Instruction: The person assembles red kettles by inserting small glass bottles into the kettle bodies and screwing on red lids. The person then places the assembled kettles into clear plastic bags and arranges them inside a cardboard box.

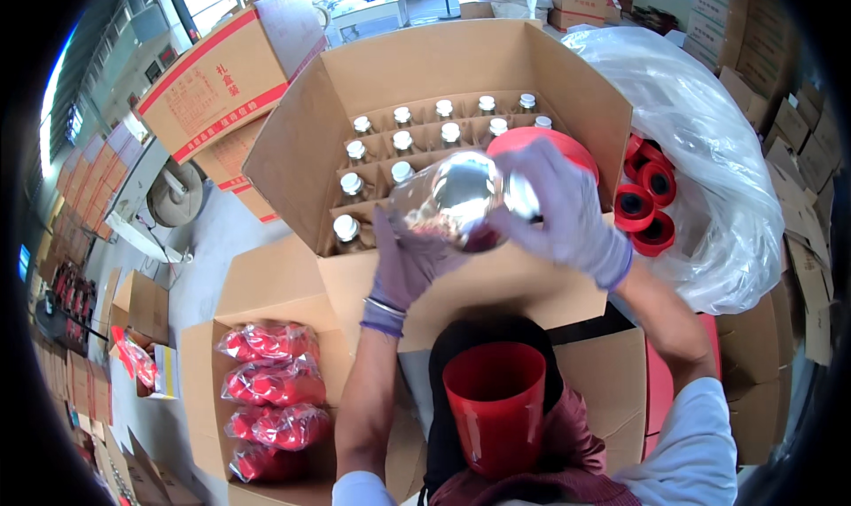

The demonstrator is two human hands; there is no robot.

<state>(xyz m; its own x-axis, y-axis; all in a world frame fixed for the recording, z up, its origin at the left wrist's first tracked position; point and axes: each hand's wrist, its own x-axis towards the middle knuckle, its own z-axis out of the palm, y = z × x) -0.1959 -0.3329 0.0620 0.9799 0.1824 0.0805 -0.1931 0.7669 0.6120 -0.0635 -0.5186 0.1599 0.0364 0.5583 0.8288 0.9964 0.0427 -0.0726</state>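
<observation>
In grey-purple gloves, my two hands hold a clear, shiny glass bottle (461,196) tilted over the near edge of an open cardboard box (417,58). My left hand (412,258) grips the bottle's lower left part. Around its silver-capped neck end close the fingers of my right hand (572,214), slightly blurred. Rows of bottles with silver caps (352,184) stand between cardboard dividers inside the box. Behind my right hand, a round red object (576,147) rests on the box's right side. A glossy red cup-shaped container (496,408) sits open-end up on my lap.
At the left, a lower open carton (204,400) holds bagged red pieces (279,382). Red rings with dark centres (634,206) lie by clear plastic sheeting (700,151) on the right. Closed cartons (222,76) are stacked at the back left.
</observation>
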